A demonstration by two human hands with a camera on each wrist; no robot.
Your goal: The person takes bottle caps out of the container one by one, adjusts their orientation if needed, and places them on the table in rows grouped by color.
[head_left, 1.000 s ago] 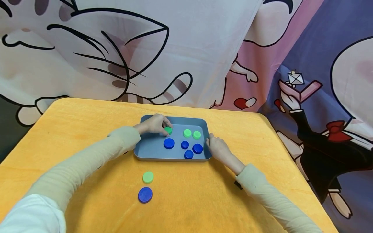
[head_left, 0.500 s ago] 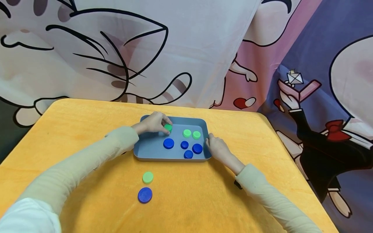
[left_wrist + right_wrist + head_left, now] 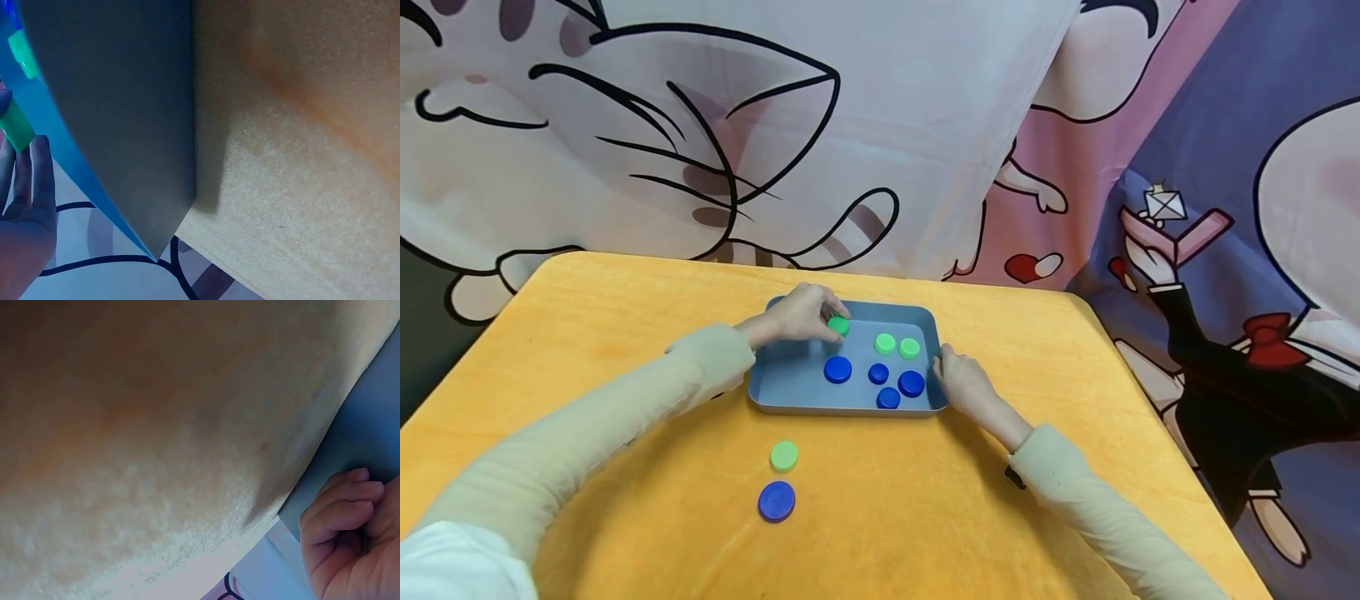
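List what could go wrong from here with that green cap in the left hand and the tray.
The green cap might slip, since the left hand holds it only by the fingers.

If the right hand, at the right rim of the tray, jerks, the blue caps inside could slide.

Drawing back, the left sleeve might brush the light green cap lying on the table.

Four green discs [image 3: 885, 344], five blue discs [image 3: 838, 369], one tray [image 3: 793, 387], two hands [image 3: 801, 314].
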